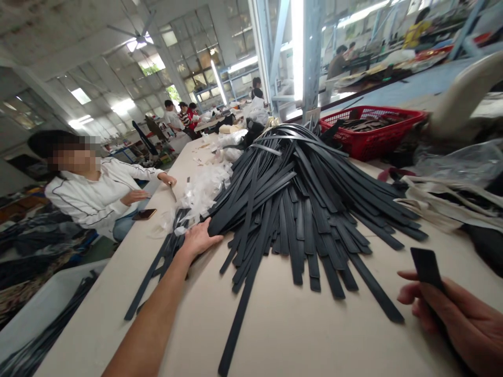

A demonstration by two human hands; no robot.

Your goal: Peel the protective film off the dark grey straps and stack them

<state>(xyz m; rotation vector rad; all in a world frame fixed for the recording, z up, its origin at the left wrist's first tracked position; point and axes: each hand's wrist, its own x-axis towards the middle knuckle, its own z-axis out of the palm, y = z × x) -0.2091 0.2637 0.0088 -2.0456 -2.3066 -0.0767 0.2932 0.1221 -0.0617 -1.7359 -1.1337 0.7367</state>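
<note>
A big heap of flat black strips [302, 209] fans out over the pale table [298, 335]. My left hand [200, 240] is at the heap's left edge, fingers apart, its thumb pointing right beside the strip ends; whether it touches them is hard to tell. On the right, my right hand [451, 309] pinches one black strip [426, 267] between thumb and fingers, its squared end sticking up above the hand. More black strips [147, 285] lie to the left, beyond my left forearm.
White scraps [206, 191] are piled left of the heap. A red basket [373, 133] stands behind it at the right. A person in a white jacket [90, 193] sits at the left edge near a phone [144, 214]. A white bin [51, 298] is at lower left.
</note>
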